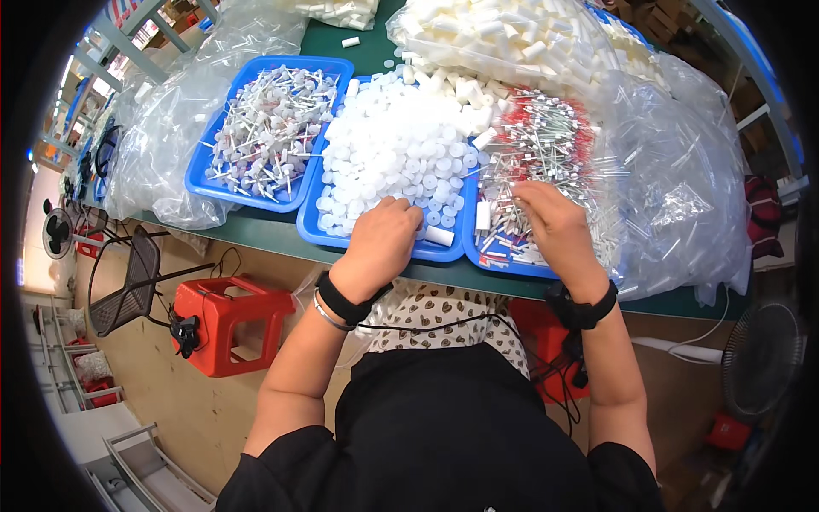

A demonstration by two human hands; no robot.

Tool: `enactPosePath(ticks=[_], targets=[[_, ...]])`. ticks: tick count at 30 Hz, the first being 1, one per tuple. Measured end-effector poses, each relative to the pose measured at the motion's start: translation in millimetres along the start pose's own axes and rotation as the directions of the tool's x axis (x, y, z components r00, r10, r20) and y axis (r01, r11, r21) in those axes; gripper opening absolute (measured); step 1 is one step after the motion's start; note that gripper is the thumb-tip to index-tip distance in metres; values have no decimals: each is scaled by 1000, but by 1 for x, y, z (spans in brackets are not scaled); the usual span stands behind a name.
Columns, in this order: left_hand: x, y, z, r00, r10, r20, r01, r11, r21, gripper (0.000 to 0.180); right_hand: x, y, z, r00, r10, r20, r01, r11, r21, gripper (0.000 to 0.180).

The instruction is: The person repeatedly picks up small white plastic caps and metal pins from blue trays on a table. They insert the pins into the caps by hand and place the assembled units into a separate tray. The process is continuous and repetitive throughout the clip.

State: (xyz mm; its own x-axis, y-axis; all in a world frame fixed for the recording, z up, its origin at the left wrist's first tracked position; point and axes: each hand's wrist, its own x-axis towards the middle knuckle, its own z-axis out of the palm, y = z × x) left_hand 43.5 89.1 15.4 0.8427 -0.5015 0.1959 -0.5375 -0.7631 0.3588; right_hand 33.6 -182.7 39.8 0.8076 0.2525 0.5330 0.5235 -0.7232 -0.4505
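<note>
My left hand [384,235] rests at the near side of the middle blue tray [310,220], fingers curled down among small translucent white discs [384,162]. What its fingertips grip is hidden. A white cylinder [439,236] lies beside that hand. My right hand [556,229] is over the right blue tray [533,270], thumb and fingers pinched together. Anything in the pinch is too small to make out. Beneath and beyond it lie many thin sticks [546,128] with white and red parts. Another white cylinder [484,215] sits between the hands.
At left, a blue tray [194,181] holds sticks fitted with discs [273,128]. A bag of cream-white cylinders [503,38] lies at the back. Clear plastic bags [682,179] flank the trays. Below the green table [281,243] stand a red stool [226,328] and a fan [762,358].
</note>
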Motion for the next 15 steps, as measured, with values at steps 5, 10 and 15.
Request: enactPosePath(ticks=[5,10,15], targets=[[11,1,-3,975,-74,-211,22,971,-239,7,1,-4,-12,996,56,-74,-54,998,25,18],[19,4,3,933,-279,-228,114,829,-548,12,-3,-14,-19,990,113,-83,-110,993,49,14],[18,56,7,894,-276,353,324,-145,-935,22,-7,-35,-22,990,108,-92,-104,994,41,8]])
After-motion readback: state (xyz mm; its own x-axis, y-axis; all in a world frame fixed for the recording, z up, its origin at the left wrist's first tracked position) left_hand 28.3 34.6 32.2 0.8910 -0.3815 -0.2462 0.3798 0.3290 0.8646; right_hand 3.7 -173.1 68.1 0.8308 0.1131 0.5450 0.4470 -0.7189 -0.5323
